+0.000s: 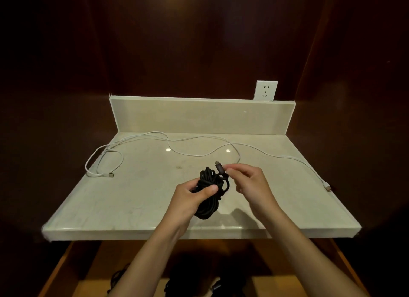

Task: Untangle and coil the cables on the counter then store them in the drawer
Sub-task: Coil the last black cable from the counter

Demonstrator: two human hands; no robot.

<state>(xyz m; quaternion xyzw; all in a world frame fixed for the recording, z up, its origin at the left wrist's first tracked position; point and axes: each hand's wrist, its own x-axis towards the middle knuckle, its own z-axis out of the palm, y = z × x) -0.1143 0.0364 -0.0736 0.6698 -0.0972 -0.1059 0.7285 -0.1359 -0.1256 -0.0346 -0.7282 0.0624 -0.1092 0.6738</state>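
Two hands (221, 186) grip one black cable coil (209, 199); one white cable (199, 155) lies loose.

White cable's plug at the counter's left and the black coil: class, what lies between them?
In the head view, only bare counter separates the white cable's plug from the black coil.

We see dark wood walls (199, 42) all round, dim warm light. Pale stone counter (141, 199) at centre with a low backsplash (199, 117); white socket (265, 90) at 1 o'clock above it. Two glare spots (168, 150) on stone.
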